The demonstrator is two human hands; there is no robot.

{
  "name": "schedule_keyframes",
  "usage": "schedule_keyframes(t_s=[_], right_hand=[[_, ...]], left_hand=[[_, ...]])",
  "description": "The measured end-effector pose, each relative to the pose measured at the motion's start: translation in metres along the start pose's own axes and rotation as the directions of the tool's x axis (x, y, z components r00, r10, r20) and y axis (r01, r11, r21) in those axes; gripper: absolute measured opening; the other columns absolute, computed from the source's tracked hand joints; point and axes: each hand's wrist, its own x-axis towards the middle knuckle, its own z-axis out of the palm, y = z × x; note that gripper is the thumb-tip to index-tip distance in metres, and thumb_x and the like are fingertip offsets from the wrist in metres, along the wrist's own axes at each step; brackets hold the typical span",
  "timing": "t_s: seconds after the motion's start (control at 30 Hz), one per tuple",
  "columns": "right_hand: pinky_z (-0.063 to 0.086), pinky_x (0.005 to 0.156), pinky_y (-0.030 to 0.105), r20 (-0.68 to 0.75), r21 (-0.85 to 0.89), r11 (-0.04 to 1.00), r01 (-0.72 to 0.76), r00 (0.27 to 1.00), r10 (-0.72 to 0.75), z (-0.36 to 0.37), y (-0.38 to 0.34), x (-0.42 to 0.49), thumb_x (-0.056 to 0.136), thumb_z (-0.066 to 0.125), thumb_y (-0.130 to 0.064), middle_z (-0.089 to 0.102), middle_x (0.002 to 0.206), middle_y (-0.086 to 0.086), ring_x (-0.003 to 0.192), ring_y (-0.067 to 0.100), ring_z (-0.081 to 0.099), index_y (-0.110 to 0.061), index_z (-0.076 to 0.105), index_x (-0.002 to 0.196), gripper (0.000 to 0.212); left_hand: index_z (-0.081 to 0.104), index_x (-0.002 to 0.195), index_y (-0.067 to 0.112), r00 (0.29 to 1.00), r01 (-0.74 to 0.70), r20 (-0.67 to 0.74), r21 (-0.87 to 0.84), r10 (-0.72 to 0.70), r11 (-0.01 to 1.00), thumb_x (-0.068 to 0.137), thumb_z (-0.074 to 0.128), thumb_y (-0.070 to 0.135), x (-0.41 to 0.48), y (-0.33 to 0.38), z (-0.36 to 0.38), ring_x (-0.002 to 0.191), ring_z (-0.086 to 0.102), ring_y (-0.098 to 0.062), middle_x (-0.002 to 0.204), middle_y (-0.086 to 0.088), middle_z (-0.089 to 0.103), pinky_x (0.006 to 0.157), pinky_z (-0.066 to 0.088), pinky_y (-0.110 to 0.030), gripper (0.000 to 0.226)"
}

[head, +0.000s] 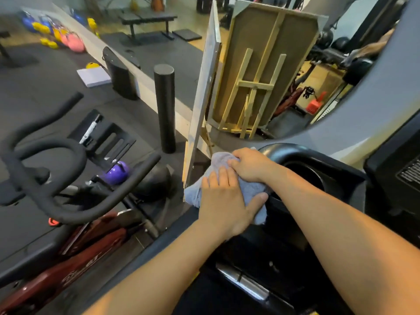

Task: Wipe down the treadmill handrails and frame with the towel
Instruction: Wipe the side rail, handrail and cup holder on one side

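Black rubber mats (56,71) near me, and a pale wood floor (181,10) farther back. I note a low pale ledge (145,87) running diagonally, with a black foam roller (164,108) upright beside it. Left: an exercise bike (91,253) with a dark red frame and black handlebars. Coloured kettlebells (75,42) are clustered far left. Black bench (147,21) at top. Ahead is a canvas back on a wooden easel (261,71). The indoor light is even.

A leaning board (204,98) blocks the centre, bike handlebars (43,198) crowd the lower left, the grey treadmill frame (375,105) walls the right, and open floor mat (45,83) lies upper left.
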Motion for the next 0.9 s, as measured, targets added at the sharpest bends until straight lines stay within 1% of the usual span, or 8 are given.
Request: schedule_keyframes(t_s=[0.13,0.23,0.3,0.43,0.6,0.7,0.8,0.9], right_hand=[[0.041,0.094,0.041,-0.031,-0.061,0.997,0.036,0.999,-0.038,-0.008,0.025,0.011,0.101,0.04,-0.027,0.058,0.1,0.002,0.101,0.024,0.054,-0.014,0.06,0.101,0.024],[0.037,0.101,0.042,-0.102,-0.081,0.994,-0.068,0.993,0.059,-0.006,0.041,0.031,0.102,0.04,-0.025,0.062,0.116,0.007,0.109,0.028,0.055,-0.01,0.06,0.114,0.027],[0.03,0.107,0.044,-0.104,-0.125,0.987,-0.102,0.991,0.089,-0.006,0.047,0.037,0.103,0.039,-0.023,0.06,0.119,0.007,0.112,0.026,0.053,-0.01,0.057,0.118,0.027],[0.037,0.098,0.045,-0.168,-0.121,0.99,0.068,0.982,-0.088,-0.009,0.059,0.033,0.102,0.032,-0.031,0.061,0.102,0.003,0.1,0.024,0.056,-0.019,0.057,0.103,0.027],[0.035,0.094,0.043,-0.054,-0.316,0.939,0.132,0.986,-0.157,-0.014,0.059,0.037,0.1,0.04,-0.027,0.056,0.116,0.001,0.109,0.024,0.053,-0.018,0.058,0.12,0.029],[0.038,0.097,0.044,-0.045,-0.241,0.97,0.031,0.998,-0.043,-0.023,0.072,0.043,0.098,0.044,-0.028,0.057,0.117,0.002,0.109,0.024,0.053,-0.019,0.057,0.118,0.026],[0.043,0.09,0.043,-0.184,-0.052,0.986,-0.156,0.972,0.144,-0.03,0.09,0.042,0.1,0.034,-0.031,0.061,0.108,0.007,0.102,0.029,0.057,-0.017,0.056,0.109,0.027],[0.044,0.095,0.043,-0.115,-0.108,0.96,-0.258,0.963,0.246,-0.034,0.088,0.056,0.099,0.027,-0.034,0.06,0.122,0.013,0.111,0.033,0.055,-0.013,0.057,0.118,0.041]], left_hand=[[0.005,0.157,0.009,0.992,0.048,0.122,-0.032,-0.044,0.998,0.074,-0.001,0.085,0.029,0.016,0.002,0.149,0.017,-0.029,0.163,-0.012,0.016,0.121,0.015,-0.046,0.113],[0.002,0.157,0.013,0.985,0.047,0.168,-0.065,-0.035,0.997,0.079,0.015,0.083,0.053,0.028,0.005,0.149,0.018,-0.028,0.163,-0.01,0.016,0.12,0.017,-0.047,0.105],[0.001,0.157,0.015,0.987,0.03,0.162,-0.044,-0.022,0.999,0.073,0.012,0.085,0.063,0.032,0.009,0.149,0.019,-0.028,0.163,-0.009,0.017,0.12,0.019,-0.047,0.11],[0.002,0.157,0.016,0.988,0.043,0.146,-0.01,-0.041,0.999,0.066,0.01,0.088,0.069,0.035,0.014,0.147,0.021,-0.025,0.162,-0.007,0.018,0.119,0.022,-0.045,0.116],[-0.002,0.157,0.017,0.986,0.026,0.166,-0.007,-0.024,1.0,0.067,0.011,0.089,0.074,0.033,0.017,0.15,0.012,-0.025,0.164,-0.007,0.01,0.12,0.018,-0.046,0.116],[0.001,0.157,0.015,0.982,-0.057,0.176,-0.023,0.06,0.998,0.07,0.019,0.087,0.088,0.04,0.015,0.15,0.014,-0.025,0.164,-0.009,0.013,0.12,0.019,-0.046,0.115],[0.006,0.156,0.011,0.971,-0.132,0.19,-0.079,0.145,0.988,0.079,0.04,0.08,0.114,0.046,0.013,0.144,0.026,-0.027,0.159,-0.011,0.023,0.116,0.026,-0.045,0.109],[0.021,0.151,0.01,0.962,-0.102,0.219,-0.263,0.163,0.959,0.079,0.055,0.074,0.126,0.037,0.011,0.13,0.045,-0.029,0.146,-0.009,0.042,0.105,0.039,-0.043,0.102]])
